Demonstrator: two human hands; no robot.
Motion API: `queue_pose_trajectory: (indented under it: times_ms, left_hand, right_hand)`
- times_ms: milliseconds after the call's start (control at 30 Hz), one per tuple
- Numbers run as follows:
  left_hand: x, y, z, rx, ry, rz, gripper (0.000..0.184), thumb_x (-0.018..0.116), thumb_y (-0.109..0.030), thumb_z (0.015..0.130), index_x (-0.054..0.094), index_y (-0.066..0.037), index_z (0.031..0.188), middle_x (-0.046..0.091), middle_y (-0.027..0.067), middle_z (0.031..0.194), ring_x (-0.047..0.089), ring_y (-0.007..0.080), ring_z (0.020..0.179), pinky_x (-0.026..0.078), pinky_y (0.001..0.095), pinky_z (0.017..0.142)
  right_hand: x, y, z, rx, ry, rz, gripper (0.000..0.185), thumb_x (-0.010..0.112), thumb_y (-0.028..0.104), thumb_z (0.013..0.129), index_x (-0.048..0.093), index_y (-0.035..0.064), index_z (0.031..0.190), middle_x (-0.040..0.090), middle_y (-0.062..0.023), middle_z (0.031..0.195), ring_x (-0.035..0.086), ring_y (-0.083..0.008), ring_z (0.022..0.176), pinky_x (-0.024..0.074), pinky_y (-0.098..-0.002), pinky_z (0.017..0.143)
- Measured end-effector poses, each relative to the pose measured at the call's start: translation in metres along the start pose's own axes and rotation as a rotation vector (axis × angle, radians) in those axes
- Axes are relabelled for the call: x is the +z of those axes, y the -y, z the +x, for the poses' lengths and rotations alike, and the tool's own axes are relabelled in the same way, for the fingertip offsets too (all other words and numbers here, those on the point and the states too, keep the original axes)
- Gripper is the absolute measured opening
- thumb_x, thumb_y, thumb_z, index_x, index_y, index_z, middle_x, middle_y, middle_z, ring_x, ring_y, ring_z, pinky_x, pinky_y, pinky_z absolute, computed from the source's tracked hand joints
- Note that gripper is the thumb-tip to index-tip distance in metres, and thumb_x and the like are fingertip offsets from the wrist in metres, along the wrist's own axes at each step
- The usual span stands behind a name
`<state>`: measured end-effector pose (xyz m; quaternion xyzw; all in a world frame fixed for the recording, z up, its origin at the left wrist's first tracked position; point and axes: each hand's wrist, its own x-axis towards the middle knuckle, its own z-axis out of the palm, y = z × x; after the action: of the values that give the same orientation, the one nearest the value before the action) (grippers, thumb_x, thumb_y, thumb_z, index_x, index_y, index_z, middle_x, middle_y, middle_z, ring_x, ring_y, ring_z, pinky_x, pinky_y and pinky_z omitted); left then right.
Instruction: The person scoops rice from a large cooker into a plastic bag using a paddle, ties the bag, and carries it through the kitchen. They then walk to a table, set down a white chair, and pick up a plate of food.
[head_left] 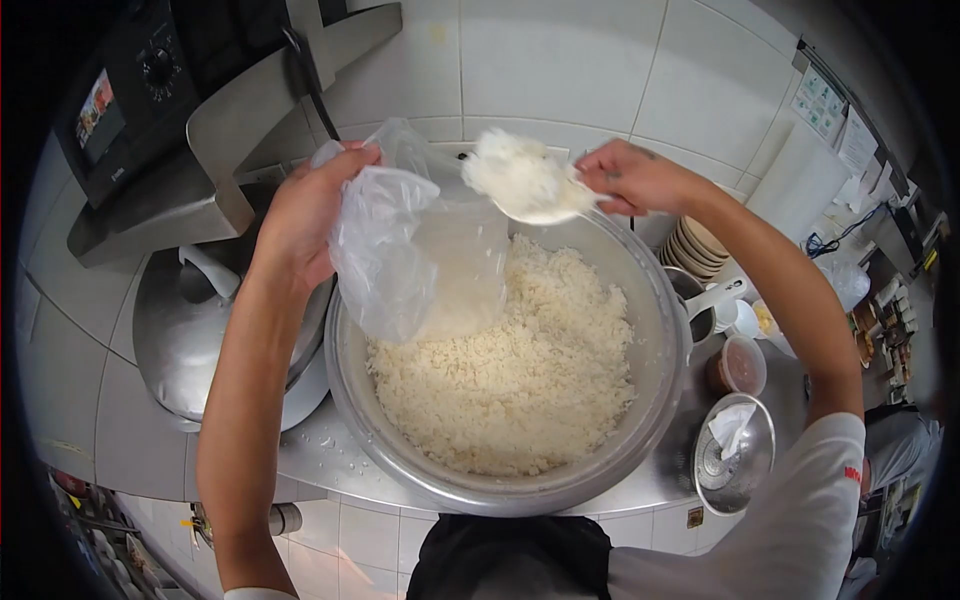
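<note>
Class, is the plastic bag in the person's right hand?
No, the left hand holds the plastic bag; the right hand holds a scoop of rice.

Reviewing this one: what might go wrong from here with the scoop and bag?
The scoop in the right hand is heaped, so rice might spill over its edge. The bag looks thin and limp, held by the left hand alone, so it may fold or slip.

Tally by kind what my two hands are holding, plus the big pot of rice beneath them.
Plastic bag, in the left hand: 1
Scoop loaded with rice, in the right hand: 1
Big pot: 1
Total: 3
</note>
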<state>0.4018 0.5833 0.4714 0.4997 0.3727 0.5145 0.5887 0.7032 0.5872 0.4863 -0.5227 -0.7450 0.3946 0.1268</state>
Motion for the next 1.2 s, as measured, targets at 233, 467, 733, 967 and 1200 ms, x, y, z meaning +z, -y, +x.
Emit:
queue_pose_trajectory:
  times_ms: [233,467,733,967,1200]
  left_hand:
    - [0.001,-0.004,-0.006,0.015,0.029,0.006,0.015,0.055,-0.014,0.082,0.049,-0.005,0.091,0.058,0.0082,0.088,0.059,0.0166,0.08,0.05,0.0294,0.068]
    - [0.008,-0.012,-0.014,-0.026,0.08,0.1,0.01,0.055,-0.013,0.083,0.05,-0.006,0.088,0.059,0.0124,0.098,0.058,0.0157,0.084,0.05,0.029,0.068]
    - [0.015,-0.005,-0.003,0.217,0.162,0.506,0.008,0.052,-0.013,0.086,0.051,-0.006,0.091,0.059,0.0075,0.097,0.056,0.0115,0.079,0.046,0.0247,0.066]
    - [0.005,0.006,0.006,0.156,0.062,0.033,0.008,0.049,-0.015,0.088,0.049,-0.008,0.09,0.059,0.0079,0.101,0.056,0.013,0.076,0.047,0.0257,0.066]
    - [-0.006,0.005,0.003,0.139,0.03,0.011,0.01,0.05,-0.016,0.087,0.048,-0.007,0.092,0.059,0.0079,0.1,0.056,0.0139,0.078,0.048,0.0279,0.07]
  right_hand:
    - [0.021,0.009,0.062,-0.029,0.07,0.019,0.029,0.047,0.029,0.089,0.055,0.0037,0.1,0.038,0.0037,0.054,0.031,-0.0039,0.043,0.0234,-0.0211,0.037]
    - [0.025,0.039,0.083,0.253,0.387,-0.325,0.025,0.05,0.026,0.082,0.063,0.0047,0.086,0.04,0.0,0.054,0.03,-0.0075,0.042,0.0243,-0.0249,0.038]
    - [0.057,0.096,0.118,0.333,0.549,-1.185,0.02,0.045,0.012,0.072,0.063,0.0045,0.076,0.059,-0.0085,0.071,0.044,-0.0163,0.048,0.0372,-0.0298,0.045]
    - [0.066,0.095,0.078,0.016,-0.048,-1.381,0.015,0.059,0.015,0.07,0.065,0.0049,0.079,0.064,-0.0094,0.083,0.062,-0.0224,0.078,0.0484,-0.0325,0.064]
    - [-0.005,0.02,0.04,0.058,-0.338,-0.777,0.046,0.056,0.044,0.078,0.061,-0.0005,0.088,0.062,-0.0147,0.08,0.061,-0.0241,0.073,0.0479,-0.0347,0.061]
